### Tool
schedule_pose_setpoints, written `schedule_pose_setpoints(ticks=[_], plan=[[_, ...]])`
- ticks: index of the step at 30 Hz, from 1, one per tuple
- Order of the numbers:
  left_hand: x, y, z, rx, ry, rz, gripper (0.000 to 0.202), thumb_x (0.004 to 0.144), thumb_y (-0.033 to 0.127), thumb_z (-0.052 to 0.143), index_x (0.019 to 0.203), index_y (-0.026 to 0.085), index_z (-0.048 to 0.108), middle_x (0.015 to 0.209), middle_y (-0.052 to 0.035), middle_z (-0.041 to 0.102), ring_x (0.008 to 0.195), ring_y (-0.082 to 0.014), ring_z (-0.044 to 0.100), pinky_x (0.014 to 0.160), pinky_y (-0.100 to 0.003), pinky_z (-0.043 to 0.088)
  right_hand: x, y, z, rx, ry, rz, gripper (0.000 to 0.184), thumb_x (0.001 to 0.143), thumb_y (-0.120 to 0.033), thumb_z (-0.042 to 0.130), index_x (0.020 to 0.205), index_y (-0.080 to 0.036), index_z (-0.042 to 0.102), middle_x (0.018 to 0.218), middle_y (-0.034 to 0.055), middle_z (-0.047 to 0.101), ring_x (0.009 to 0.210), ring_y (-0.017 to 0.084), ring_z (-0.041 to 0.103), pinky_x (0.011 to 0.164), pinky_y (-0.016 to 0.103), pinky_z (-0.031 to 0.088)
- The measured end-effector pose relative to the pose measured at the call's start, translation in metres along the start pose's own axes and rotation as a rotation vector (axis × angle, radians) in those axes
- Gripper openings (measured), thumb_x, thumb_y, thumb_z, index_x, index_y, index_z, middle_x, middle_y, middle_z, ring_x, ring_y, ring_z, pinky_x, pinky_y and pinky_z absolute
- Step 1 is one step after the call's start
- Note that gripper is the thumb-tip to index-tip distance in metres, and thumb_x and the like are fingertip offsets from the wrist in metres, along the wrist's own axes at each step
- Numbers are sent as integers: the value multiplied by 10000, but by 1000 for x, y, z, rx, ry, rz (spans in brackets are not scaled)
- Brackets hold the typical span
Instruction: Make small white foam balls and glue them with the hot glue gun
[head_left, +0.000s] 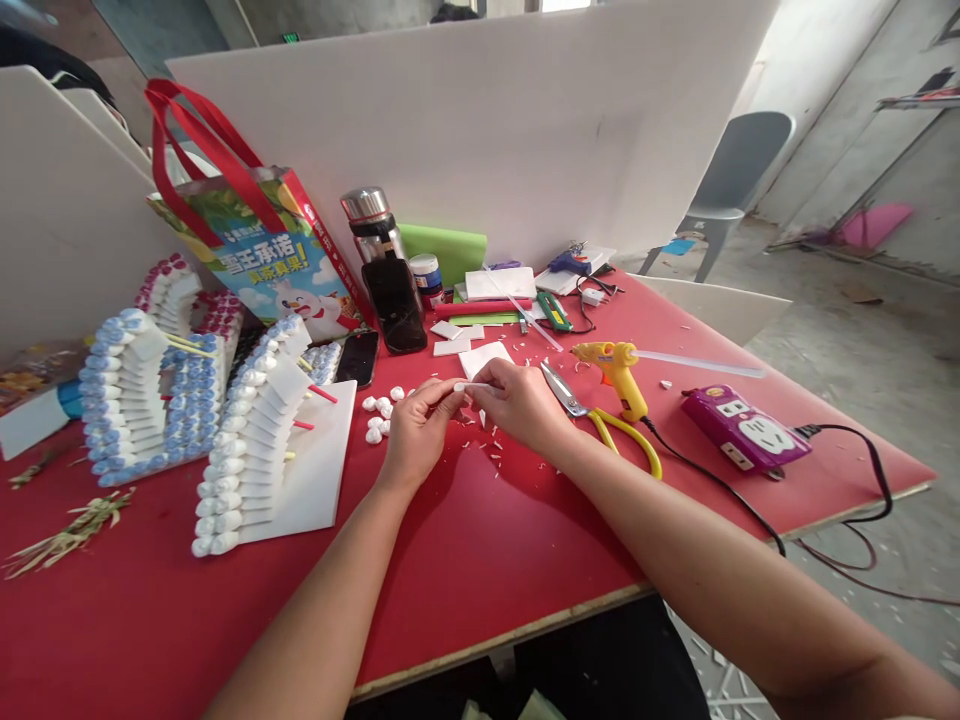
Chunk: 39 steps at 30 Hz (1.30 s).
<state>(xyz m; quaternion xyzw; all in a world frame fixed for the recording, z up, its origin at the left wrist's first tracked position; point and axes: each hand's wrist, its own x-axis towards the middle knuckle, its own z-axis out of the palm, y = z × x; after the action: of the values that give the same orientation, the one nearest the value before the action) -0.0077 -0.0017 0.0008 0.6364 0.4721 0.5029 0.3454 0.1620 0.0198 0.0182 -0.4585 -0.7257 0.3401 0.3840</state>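
Note:
Both hands meet over the middle of the red table. My left hand and my right hand are closed in pinches on the two ends of a small white strip. Small white pebble-like pieces lie just left of my left hand, and white scraps litter the table under the hands. Scissors with yellow handles lie right beside my right wrist.
A yellow glue gun and purple power strip sit at right, cords trailing off the edge. White and blue stepped models stand at left. A shopping bag, flask, phone and foam pieces line the white divider.

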Motion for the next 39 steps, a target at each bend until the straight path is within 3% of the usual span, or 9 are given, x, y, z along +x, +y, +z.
schedule_pose_setpoints(ticks=[7, 12, 16, 20, 24, 28, 33, 39], plan=[[-1, 5, -1, -67, 59, -10, 258, 825, 423, 730, 962, 209, 774, 833, -17, 670, 688, -133, 622, 681, -266, 534, -6, -4, -2, -123, -38, -188, 44, 903, -209, 515, 890, -211, 557, 680, 15, 660, 614, 156, 577, 595, 251, 380], [0, 7, -1, -59, 102, 15, 227, 754, 411, 795, 889, 227, 785, 968, -48, 731, 903, -201, 664, 777, -308, 550, -6, -2, -4, -101, -85, -209, 46, 914, -215, 522, 904, -206, 565, 712, 23, 667, 622, 151, 582, 601, 254, 399], [0, 10, -1, -79, 104, -84, 255, 775, 404, 776, 950, 220, 798, 860, -53, 764, 785, -204, 678, 672, -308, 550, -4, -6, -6, 147, -111, -94, 134, 919, -316, 584, 858, -197, 585, 742, 34, 690, 611, 147, 625, 583, 254, 455], [0, 8, -3, -90, 130, -93, 250, 756, 377, 796, 954, 224, 799, 819, -42, 768, 783, -211, 692, 643, -295, 545, 2, -10, -10, 649, -191, 205, 402, 928, -552, 560, 818, -169, 611, 768, 80, 723, 580, 180, 677, 570, 307, 554], [1, 3, -5, -81, 140, -71, 237, 738, 368, 810, 935, 237, 800, 940, -49, 779, 853, -225, 699, 659, -296, 554, 7, -7, -11, 902, -295, 416, 326, 961, -459, 562, 872, -151, 617, 742, 97, 731, 587, 207, 703, 593, 366, 611], [2, 1, -6, -74, 128, -58, 227, 741, 366, 807, 929, 240, 800, 926, -44, 776, 844, -218, 698, 664, -292, 555, 6, -2, -10, 942, -304, 422, 205, 946, -322, 620, 855, -138, 614, 753, 103, 735, 616, 198, 712, 615, 346, 622], [2, -1, -6, -66, 116, -49, 248, 734, 377, 809, 932, 228, 799, 920, -49, 772, 825, -215, 692, 651, -287, 550, 6, -1, -12, 906, -318, 420, 275, 889, -405, 695, 866, -136, 640, 782, 111, 738, 621, 191, 703, 590, 324, 614], [2, 2, -5, -74, 99, -56, 250, 739, 394, 806, 918, 219, 801, 865, -43, 766, 779, -195, 682, 640, -277, 544, 5, -5, -15, 775, -287, 363, 225, 807, -345, 774, 834, -163, 644, 755, 59, 735, 610, 179, 701, 587, 296, 597]])
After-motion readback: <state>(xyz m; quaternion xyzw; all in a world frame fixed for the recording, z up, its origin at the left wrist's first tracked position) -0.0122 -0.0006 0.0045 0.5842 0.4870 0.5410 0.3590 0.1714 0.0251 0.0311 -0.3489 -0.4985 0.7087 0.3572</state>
